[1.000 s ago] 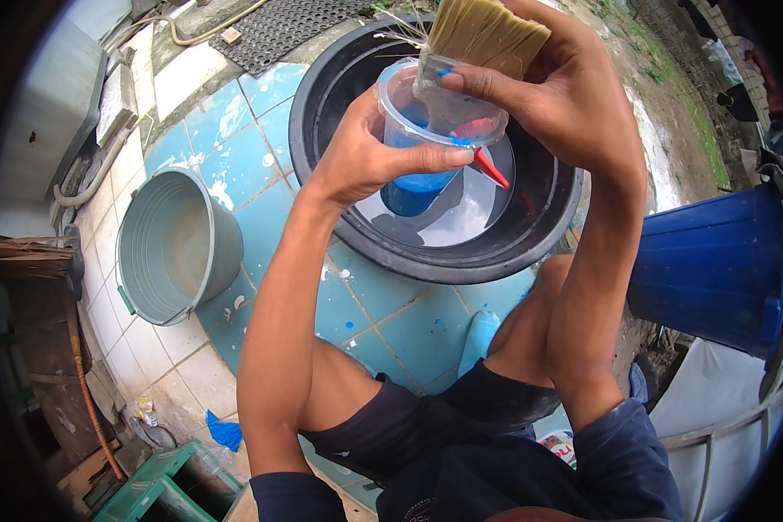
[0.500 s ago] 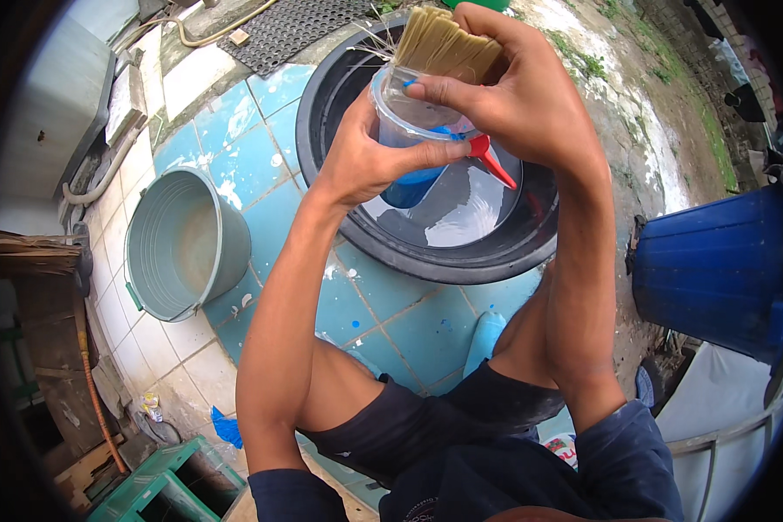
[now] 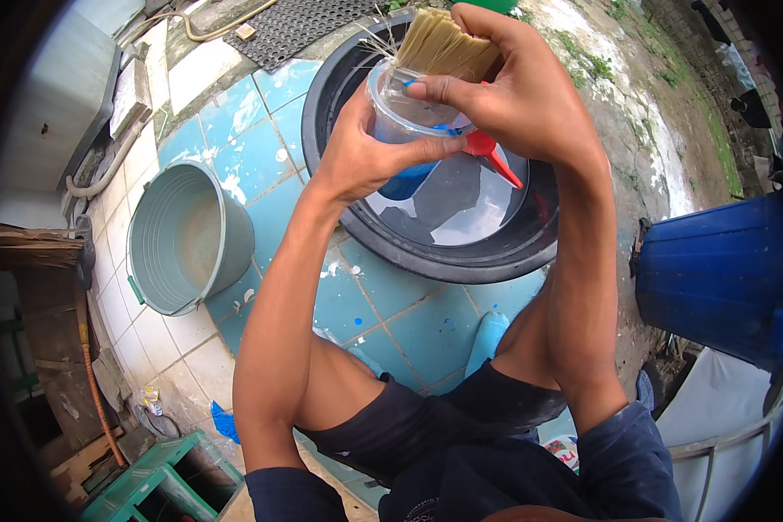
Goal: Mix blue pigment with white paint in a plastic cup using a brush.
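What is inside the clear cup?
Something blue shows through the cup low down. The left hand hides part of its wall; the right hand and bristles overlap its rim, so what lies behind them cannot be seen.

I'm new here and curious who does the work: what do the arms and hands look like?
They're a person's. The left hand and right hand are gloveless, with a blue mark on the right thumb. The forearms show no watch or bracelet. Short, dark navy sleeves cover the upper arms.
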`<state>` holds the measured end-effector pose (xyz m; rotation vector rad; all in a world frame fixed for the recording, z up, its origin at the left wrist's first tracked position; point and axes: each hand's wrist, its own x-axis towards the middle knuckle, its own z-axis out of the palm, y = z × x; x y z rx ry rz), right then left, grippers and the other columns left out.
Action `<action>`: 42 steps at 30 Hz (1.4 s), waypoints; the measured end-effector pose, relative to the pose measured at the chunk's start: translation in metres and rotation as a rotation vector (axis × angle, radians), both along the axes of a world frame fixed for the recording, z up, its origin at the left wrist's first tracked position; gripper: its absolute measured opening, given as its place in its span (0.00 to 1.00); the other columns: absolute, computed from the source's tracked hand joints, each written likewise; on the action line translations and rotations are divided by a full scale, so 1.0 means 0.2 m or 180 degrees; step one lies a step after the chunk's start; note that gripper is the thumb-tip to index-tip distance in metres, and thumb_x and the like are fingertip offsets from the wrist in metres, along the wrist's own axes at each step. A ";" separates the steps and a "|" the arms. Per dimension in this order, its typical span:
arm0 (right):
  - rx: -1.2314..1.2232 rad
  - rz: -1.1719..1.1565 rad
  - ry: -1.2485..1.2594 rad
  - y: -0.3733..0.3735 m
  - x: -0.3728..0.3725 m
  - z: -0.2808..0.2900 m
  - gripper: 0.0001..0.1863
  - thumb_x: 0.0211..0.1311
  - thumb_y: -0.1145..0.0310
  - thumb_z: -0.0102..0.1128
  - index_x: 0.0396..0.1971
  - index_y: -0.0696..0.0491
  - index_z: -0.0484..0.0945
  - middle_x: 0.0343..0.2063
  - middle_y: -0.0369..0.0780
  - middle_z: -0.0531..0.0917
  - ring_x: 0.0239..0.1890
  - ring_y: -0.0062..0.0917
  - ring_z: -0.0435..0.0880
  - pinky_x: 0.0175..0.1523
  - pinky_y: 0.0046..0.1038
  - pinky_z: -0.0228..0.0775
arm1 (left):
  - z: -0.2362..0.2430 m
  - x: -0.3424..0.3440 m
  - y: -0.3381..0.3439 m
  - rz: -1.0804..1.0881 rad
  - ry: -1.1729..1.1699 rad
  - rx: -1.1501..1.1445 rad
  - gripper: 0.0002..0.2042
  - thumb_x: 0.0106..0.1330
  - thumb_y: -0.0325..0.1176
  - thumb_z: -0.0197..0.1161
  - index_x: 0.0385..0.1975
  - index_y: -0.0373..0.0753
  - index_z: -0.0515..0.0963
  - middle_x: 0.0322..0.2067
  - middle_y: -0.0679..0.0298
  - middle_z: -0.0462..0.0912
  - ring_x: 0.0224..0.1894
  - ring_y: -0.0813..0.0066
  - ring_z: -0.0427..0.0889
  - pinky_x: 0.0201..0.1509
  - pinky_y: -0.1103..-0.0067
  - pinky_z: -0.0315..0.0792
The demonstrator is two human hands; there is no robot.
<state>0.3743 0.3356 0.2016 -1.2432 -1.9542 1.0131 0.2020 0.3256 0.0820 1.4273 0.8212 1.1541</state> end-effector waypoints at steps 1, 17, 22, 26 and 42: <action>0.0003 0.0002 0.0004 0.00 0.00 0.00 0.11 0.58 0.74 0.73 0.38 0.60 0.80 0.30 0.38 0.84 0.32 0.18 0.78 0.40 0.26 0.72 | 0.01 -0.01 0.00 0.0002 0.0004 0.0003 0.39 0.50 0.35 0.85 0.63 0.35 0.72 0.53 0.58 0.84 0.55 0.68 0.83 0.63 0.71 0.76; 0.1347 0.0075 0.0428 0.12 0.06 -0.25 0.16 0.50 0.75 0.73 0.38 0.61 0.78 0.26 0.48 0.80 0.29 0.32 0.79 0.39 0.34 0.72 | 0.00 -0.01 0.02 -0.0068 0.0039 -0.0053 0.41 0.50 0.34 0.85 0.65 0.35 0.70 0.55 0.59 0.83 0.57 0.70 0.82 0.65 0.72 0.74; 0.1563 0.0282 -0.0046 0.09 0.08 -0.21 0.17 0.48 0.75 0.74 0.37 0.61 0.77 0.29 0.52 0.82 0.31 0.52 0.76 0.39 0.38 0.72 | -0.02 0.01 0.03 -0.0027 0.0045 0.0092 0.40 0.50 0.33 0.85 0.64 0.35 0.71 0.55 0.59 0.82 0.57 0.70 0.83 0.65 0.71 0.75; 0.1066 0.0449 -0.0143 0.10 0.10 -0.21 0.17 0.49 0.73 0.75 0.36 0.60 0.77 0.25 0.50 0.80 0.28 0.43 0.77 0.37 0.37 0.71 | -0.02 0.04 0.02 -0.0071 0.0132 0.0084 0.39 0.50 0.34 0.85 0.63 0.35 0.71 0.55 0.58 0.82 0.56 0.70 0.83 0.64 0.71 0.75; 0.0943 0.0326 -0.0722 0.05 0.09 -0.13 0.15 0.55 0.76 0.75 0.39 0.58 0.77 0.31 0.40 0.84 0.36 0.17 0.78 0.44 0.29 0.75 | -0.04 0.05 0.03 0.0010 0.0032 0.0117 0.38 0.51 0.34 0.84 0.62 0.35 0.72 0.54 0.58 0.83 0.56 0.71 0.83 0.63 0.72 0.76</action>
